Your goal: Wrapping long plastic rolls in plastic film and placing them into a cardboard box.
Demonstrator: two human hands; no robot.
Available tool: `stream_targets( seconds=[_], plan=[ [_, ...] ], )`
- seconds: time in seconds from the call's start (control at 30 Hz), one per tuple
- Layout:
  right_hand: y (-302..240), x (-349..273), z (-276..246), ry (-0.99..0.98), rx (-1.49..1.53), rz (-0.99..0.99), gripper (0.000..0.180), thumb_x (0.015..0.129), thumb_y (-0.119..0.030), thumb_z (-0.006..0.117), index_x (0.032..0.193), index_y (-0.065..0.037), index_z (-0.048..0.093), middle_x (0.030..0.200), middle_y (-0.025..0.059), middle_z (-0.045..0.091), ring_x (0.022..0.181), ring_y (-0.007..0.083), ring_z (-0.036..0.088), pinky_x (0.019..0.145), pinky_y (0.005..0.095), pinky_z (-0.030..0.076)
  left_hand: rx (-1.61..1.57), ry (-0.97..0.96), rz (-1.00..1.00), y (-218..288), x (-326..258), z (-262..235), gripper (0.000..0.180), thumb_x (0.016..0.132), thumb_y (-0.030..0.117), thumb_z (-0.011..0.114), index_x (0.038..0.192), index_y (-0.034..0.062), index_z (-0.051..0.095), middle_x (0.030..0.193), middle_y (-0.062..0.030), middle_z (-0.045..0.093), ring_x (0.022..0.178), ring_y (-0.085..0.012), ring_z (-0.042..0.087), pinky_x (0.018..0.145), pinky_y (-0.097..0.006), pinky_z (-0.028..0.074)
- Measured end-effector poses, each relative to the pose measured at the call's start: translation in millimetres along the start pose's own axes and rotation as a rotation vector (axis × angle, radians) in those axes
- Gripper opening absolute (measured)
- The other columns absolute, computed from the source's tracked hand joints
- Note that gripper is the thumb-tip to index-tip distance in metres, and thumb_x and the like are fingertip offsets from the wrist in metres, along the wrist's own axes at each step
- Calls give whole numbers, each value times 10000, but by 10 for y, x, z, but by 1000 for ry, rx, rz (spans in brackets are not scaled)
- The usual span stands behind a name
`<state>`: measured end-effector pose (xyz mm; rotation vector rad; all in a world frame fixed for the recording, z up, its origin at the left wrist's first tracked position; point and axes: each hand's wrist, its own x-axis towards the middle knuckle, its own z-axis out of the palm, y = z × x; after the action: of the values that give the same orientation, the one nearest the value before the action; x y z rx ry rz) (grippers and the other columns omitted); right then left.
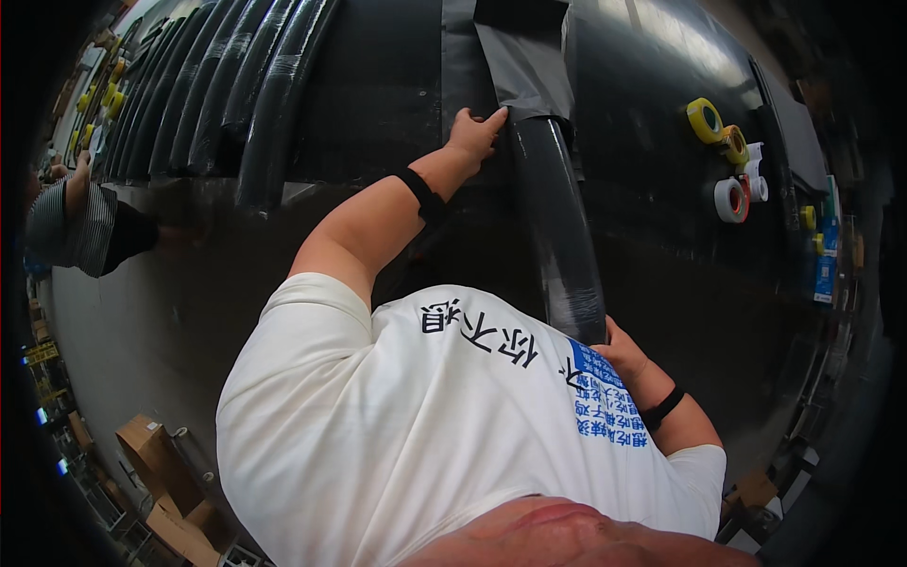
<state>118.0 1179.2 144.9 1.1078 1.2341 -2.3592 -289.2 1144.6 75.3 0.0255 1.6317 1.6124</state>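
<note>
A long black roll (557, 222) wrapped in clear film stretches from my body to the dark table. Its far end sits inside the mouth of a grey plastic bag (529, 71), which lies partly folded on the table. At the bag's left edge, my left hand (475, 135) is closed, its fingertips pinching the rim. My right hand (621, 354) grips the roll's near end close to my waist; some of its fingers are hidden behind the roll and my shirt.
Several similar wrapped black rolls (255, 113) lie side by side at the table's left, overhanging its edge. Tape rolls (704, 121) stand on the right. A person (76, 217) in a striped top is at far left. An open cardboard box (165, 463) is at lower left.
</note>
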Motion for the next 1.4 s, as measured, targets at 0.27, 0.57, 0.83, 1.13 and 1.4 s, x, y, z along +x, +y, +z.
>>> stream_targets(
  seconds=[0.27,0.57,0.83,1.13,1.4],
  plan=[
    [-134,215,23,-73,22,-48,842,644,-249,846,1334,-3,431,1189,125,600,1074,219,602,989,345,470,65,-454,-335,-209,-336,47,682,955,523,522,1361,-22,456,1349,-203,498,1270,-330,478,1057,-499,385],
    [-666,470,261,-165,-106,-134,748,698,-279,824,1302,-13,470,1144,107,618,1020,203,624,935,328,498,-183,-281,-348,370,-210,143,926,839,636,622,1450,7,323,1452,-218,386,1325,-386,398,1112,-528,280],
    [-1718,1804,392,-32,-197,-327,506,862,-318,728,1189,15,533,1040,104,638,907,184,652,797,336,549,-308,-529,-277,253,-85,172,595,831,501,692,1209,48,612,1158,-108,648,1071,-271,605,970,-450,443],
    [-1595,2322,690,560,-643,-531,917,772,-425,792,1406,5,287,1370,216,424,1250,276,465,1023,357,395,-436,-557,-342,-53,-67,-526,511,862,427,667,1173,25,610,1062,-135,670,988,-256,650,913,-419,521],
    [-1059,1197,1077,-107,-818,-219,724,907,-292,645,1475,-34,278,1431,265,409,1329,360,437,1076,375,381,-138,-880,-67,35,-1334,-875,721,837,234,759,1419,0,403,1404,-182,493,1292,-297,499,1082,-413,401]
  ],
)
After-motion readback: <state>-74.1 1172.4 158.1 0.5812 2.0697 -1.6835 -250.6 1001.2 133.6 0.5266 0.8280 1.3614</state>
